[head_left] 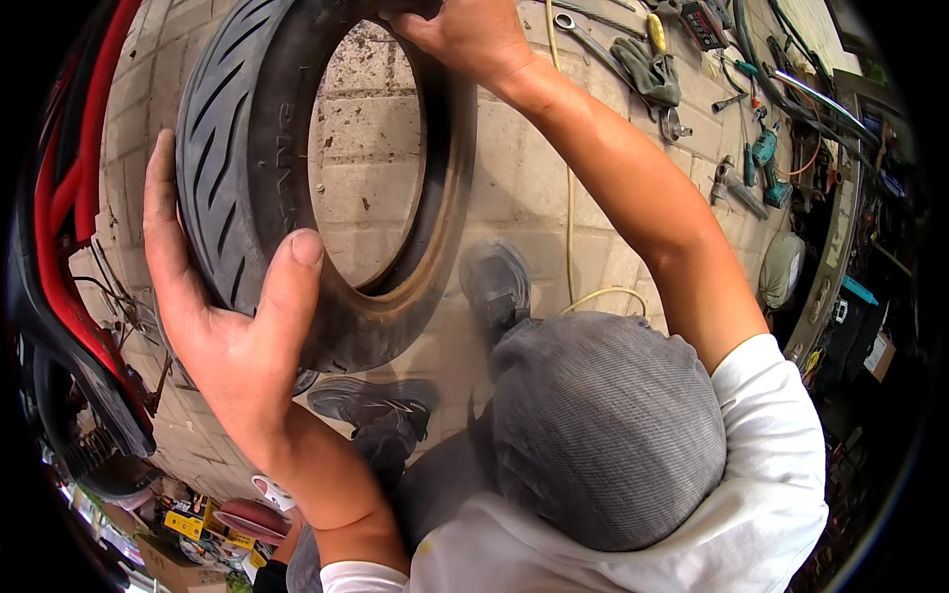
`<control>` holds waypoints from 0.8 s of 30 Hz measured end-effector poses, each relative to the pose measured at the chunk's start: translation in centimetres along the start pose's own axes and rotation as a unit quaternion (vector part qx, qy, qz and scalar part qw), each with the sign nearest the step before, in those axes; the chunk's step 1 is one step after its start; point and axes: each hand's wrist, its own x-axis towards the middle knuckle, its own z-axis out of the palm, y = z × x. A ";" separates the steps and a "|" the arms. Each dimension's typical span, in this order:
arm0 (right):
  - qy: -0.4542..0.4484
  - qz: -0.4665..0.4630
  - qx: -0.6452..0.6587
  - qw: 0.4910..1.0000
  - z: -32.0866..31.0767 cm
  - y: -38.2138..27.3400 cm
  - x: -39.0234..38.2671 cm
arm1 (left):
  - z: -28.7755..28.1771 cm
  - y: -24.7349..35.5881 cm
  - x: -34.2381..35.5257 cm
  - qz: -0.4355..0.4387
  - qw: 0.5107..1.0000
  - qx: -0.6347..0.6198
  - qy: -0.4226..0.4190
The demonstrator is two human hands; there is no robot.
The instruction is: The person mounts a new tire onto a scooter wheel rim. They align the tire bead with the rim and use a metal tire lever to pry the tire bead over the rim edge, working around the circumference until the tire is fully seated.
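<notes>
A black motorcycle tire [267, 128] with slanted tread grooves is held up in front of me, without a wheel rim in it. My left hand [237, 346] cups its lower left side, the thumb on the sidewall and the fingers along the tread. The palm lies against the tire's lower edge. At the upper right, my right hand [474, 40] grips the tire by its inner edge. Its fingertips are partly hidden by the tire and the frame edge. Brown dirt or rust marks the bead of the tire.
A red and black motorcycle [74, 208] stands at the left. To the right lie a wrench [593, 44], work gloves [647, 74], a teal power drill [766, 153] and other tools on the paving. A yellow hose [570, 198] runs past my shoe [494, 282].
</notes>
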 end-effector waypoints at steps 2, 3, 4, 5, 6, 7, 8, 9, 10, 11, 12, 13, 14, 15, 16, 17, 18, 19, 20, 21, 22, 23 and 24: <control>0.052 -0.024 0.019 0.998 0.4 0.3 -0.6 | 0.2 -0.1 0.1 0.000 1.000 -0.007 0.027; 0.096 -0.037 0.044 0.994 0.2 -0.3 -1.5 | 0.0 -0.3 0.0 -0.005 1.000 -0.003 0.029; 0.146 -0.058 0.064 0.986 -0.4 -0.7 -1.7 | 0.0 -0.3 0.1 0.000 0.999 -0.002 0.037; 0.077 0.070 0.155 0.982 -0.8 -1.8 -2.6 | 0.0 -0.4 0.2 0.003 0.999 -0.005 0.035; 0.005 0.196 0.242 0.950 -1.2 -3.1 -4.0 | 0.0 -0.3 0.3 0.005 0.999 -0.005 0.035; -0.066 0.318 0.317 0.891 -1.5 -3.5 -5.4 | 0.2 -0.1 0.3 0.006 0.999 -0.008 0.032; -0.097 0.358 0.325 0.870 -0.1 -3.5 -6.7 | 0.4 0.2 0.3 0.008 1.000 -0.010 0.028; -0.133 0.369 0.263 0.881 1.0 -3.7 -7.5 | 0.7 0.4 0.4 0.011 0.999 -0.017 0.027; -0.139 0.345 0.248 0.894 2.4 -3.3 -8.2 | 1.0 0.7 0.5 0.015 0.999 -0.023 0.025; -0.144 0.321 0.233 0.907 3.6 -2.8 -8.3 | 1.2 0.8 0.4 0.020 0.999 -0.029 0.023; -0.148 0.339 0.232 0.900 4.4 -2.8 -7.9 | 1.3 0.9 0.3 0.024 0.999 -0.033 0.023; -0.151 0.357 0.231 0.892 5.1 -2.8 -7.4 | 1.5 1.1 0.3 0.028 0.999 -0.038 0.022; -0.154 0.376 0.229 0.885 5.6 -2.9 -7.2 | 1.7 1.1 0.0 0.033 0.998 -0.047 0.022; -0.132 0.369 0.227 0.892 6.5 -3.0 -7.5 | 1.8 1.1 0.0 0.037 0.998 -0.054 0.021; -0.109 0.364 0.220 0.898 7.3 -3.0 -8.4 | 1.8 1.2 -0.1 0.042 0.998 -0.039 0.024; -0.084 0.359 0.213 0.905 7.9 -2.8 -9.4 | 1.8 1.2 -0.2 0.041 0.998 -0.042 0.023; -0.092 0.373 0.222 0.896 8.4 -2.6 -10.6 | 1.7 1.1 -0.2 0.039 0.998 -0.043 0.024; -0.094 0.409 0.216 0.882 8.4 -3.1 -11.4 | 1.7 1.0 -0.2 0.038 0.998 -0.046 0.026; -0.094 0.444 0.209 0.866 8.4 -3.8 -12.4 | 1.7 0.9 -0.2 0.039 0.998 -0.051 0.028; -0.097 0.477 0.205 0.849 8.2 -4.7 -13.2 | 1.6 0.8 -0.2 0.038 0.997 -0.052 0.032; -0.165 0.557 0.246 0.776 7.0 -5.9 -12.5 | 1.4 0.6 -0.3 0.035 0.997 -0.052 0.037; -0.230 0.627 0.281 0.689 4.7 -7.4 -10.5 | 1.3 0.5 -0.5 0.032 0.998 -0.047 0.040; -0.284 0.687 0.311 0.592 3.0 -7.8 -9.5 | 1.3 0.5 -0.5 0.034 0.998 -0.045 0.039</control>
